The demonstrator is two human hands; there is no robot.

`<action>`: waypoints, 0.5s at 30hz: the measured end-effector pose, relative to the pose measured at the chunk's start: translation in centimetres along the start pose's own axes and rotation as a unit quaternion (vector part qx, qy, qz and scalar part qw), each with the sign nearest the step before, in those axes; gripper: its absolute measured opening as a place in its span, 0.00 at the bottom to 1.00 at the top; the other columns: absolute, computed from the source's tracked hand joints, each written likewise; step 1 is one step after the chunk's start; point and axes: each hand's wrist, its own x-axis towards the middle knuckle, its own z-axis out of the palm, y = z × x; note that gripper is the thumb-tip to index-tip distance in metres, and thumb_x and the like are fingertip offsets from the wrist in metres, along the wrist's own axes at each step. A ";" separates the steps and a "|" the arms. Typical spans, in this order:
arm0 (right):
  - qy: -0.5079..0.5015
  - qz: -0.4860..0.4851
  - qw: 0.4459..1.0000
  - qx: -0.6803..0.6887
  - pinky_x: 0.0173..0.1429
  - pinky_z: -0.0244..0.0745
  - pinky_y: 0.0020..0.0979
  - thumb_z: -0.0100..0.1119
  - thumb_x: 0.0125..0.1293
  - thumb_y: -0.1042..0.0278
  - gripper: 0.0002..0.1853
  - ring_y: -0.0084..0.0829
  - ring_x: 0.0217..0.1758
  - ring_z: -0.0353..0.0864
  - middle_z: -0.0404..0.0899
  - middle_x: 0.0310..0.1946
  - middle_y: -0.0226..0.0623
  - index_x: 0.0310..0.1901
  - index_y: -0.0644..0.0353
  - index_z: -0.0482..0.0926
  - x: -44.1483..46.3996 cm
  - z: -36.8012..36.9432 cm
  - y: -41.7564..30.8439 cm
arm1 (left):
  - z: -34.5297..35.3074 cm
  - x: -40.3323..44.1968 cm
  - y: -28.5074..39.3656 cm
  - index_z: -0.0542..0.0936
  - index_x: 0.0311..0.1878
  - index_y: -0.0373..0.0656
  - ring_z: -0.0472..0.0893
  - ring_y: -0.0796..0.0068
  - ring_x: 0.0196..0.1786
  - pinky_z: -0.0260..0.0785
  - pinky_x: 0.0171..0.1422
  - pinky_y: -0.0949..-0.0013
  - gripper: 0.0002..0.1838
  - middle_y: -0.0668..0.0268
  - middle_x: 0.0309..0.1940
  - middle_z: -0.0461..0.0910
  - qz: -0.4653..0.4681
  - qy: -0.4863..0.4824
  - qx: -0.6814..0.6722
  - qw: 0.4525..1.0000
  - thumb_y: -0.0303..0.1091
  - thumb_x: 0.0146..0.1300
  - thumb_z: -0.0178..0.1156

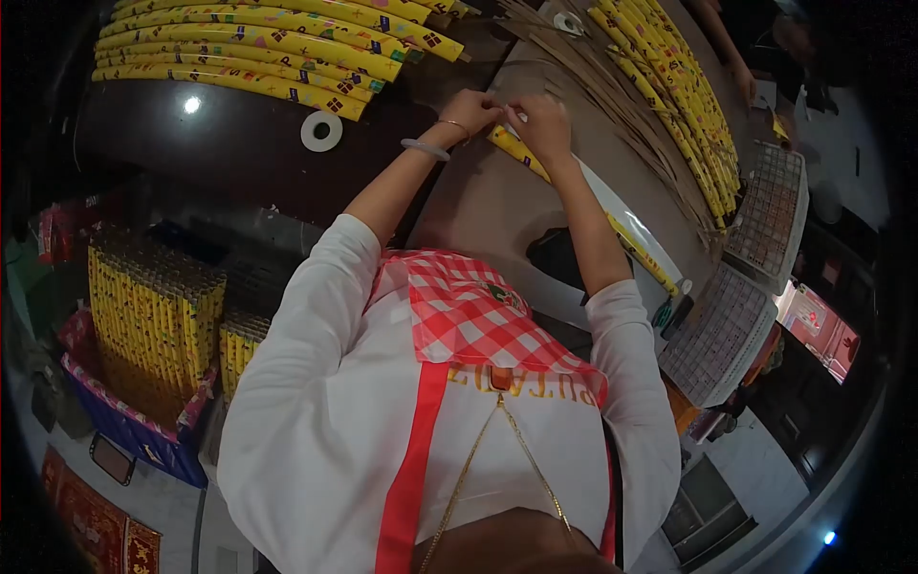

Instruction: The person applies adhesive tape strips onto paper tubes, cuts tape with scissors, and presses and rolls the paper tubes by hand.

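Note:
My left hand (pixel 472 111) and my right hand (pixel 541 128) meet over the tabletop, fingertips pinched close together. Whatever lies between the fingers is too small to make out. Just below them is the end of a yellow printed tube (pixel 519 151). It runs down to the right beneath my right forearm, along a glossy white sheet (pixel 604 191). A roll of white tape (pixel 321 131) lies on the dark table to the left of my left hand.
Yellow printed tubes (pixel 239 57) lie at the back left, more (pixel 684 105) at the right beside thin brown strips (pixel 612 105). White baskets (pixel 719 330) stand at right. A blue crate (pixel 143 445) holds upright tubes. Another person's arm (pixel 734 62) shows at the far right.

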 end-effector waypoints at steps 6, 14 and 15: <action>0.000 0.010 1.000 -0.012 0.36 0.65 0.35 0.60 0.50 0.62 0.06 0.33 0.32 0.74 0.76 0.23 0.29 0.25 0.53 0.78 -0.3 -0.1 -0.4 | 1.0 0.8 -1.5 0.81 0.38 0.42 0.77 0.68 0.15 0.70 0.24 0.68 0.15 0.60 0.22 0.80 0.030 0.026 -0.019 0.999 0.43 0.53 0.58; -0.002 0.042 0.999 0.017 0.38 0.63 0.34 0.61 0.48 0.63 0.04 0.31 0.34 0.74 0.78 0.25 0.26 0.26 0.52 0.80 -0.6 0.0 -0.7 | 0.9 0.8 -1.4 0.81 0.38 0.40 0.75 0.69 0.12 0.69 0.21 0.68 0.16 0.61 0.20 0.79 0.036 0.026 -0.012 0.999 0.43 0.54 0.58; 0.001 0.046 0.999 0.023 0.38 0.63 0.34 0.61 0.48 0.63 0.04 0.31 0.34 0.74 0.78 0.25 0.26 0.26 0.52 0.80 -0.7 0.2 -0.6 | 0.9 0.7 -1.4 0.81 0.37 0.40 0.75 0.69 0.13 0.69 0.21 0.68 0.16 0.60 0.21 0.79 0.037 0.028 -0.012 0.999 0.43 0.54 0.58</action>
